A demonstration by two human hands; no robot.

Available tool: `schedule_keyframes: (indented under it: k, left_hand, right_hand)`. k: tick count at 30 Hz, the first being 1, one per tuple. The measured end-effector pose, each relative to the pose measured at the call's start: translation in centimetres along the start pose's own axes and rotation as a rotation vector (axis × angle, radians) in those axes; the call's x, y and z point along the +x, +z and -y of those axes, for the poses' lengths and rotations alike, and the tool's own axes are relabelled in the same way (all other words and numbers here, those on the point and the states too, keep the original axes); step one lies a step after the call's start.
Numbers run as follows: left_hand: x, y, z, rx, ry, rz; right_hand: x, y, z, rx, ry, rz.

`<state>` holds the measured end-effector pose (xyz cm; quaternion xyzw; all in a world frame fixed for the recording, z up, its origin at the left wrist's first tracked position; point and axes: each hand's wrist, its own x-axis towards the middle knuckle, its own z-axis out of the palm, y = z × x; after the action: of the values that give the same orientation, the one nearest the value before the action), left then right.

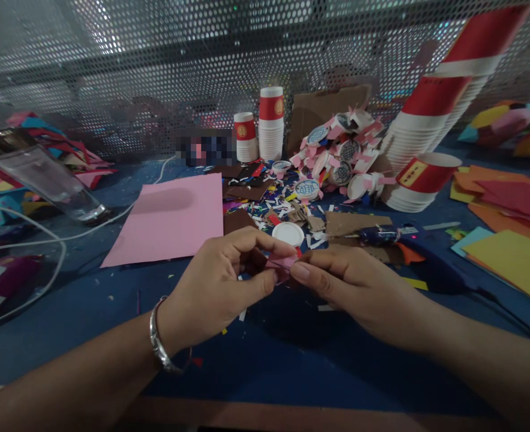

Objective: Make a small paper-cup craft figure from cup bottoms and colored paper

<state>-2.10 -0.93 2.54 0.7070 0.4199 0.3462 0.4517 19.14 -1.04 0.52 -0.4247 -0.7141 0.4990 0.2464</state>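
A small piece of pink paper [283, 263] is held up between both hands above the table's middle. My left hand [226, 273], with a silver bracelet on the wrist, pinches its left side between thumb and fingers. On the other side, my right hand [343, 273] has its thumb and fingertips closed on the same piece. Just behind the fingertips lies a white paper cup bottom [288, 234], partly covered by the hands. A large pink paper sheet [175, 216] lies flat to the left.
Behind is a heap of cut cup bottoms with pink strips [337, 156], flanked by stacked red-and-white paper cups [271, 120]. A glue gun [422, 258] and coloured paper [512, 258] lie right. A power strip [4, 282] and white cord are left. Paper scraps litter the table.
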Motion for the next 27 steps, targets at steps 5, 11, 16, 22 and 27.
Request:
schedule_keyframes:
  k: [5,11,16,22,27]
  left_hand:
    - [-0.11,0.03,-0.09,-0.002,-0.012,0.004]
    - [-0.31,0.04,-0.02,-0.02,-0.023,0.013]
    - [-0.27,0.14,-0.1,-0.045,-0.04,0.01]
    - [-0.32,0.25,-0.2,-0.07,-0.063,0.007]
    - [-0.39,0.27,-0.12,-0.074,-0.068,0.01]
  right_hand:
    - [-0.15,0.07,0.21,0.022,0.022,0.005]
    - [-0.22,0.18,0.28,-0.001,0.034,-0.001]
    - [-0.21,0.22,0.16,-0.004,0.033,-0.006]
    - [-0.25,0.19,0.03,0.002,0.032,0.003]
    - [-0.31,0.2,0.13,-0.003,0.028,-0.003]
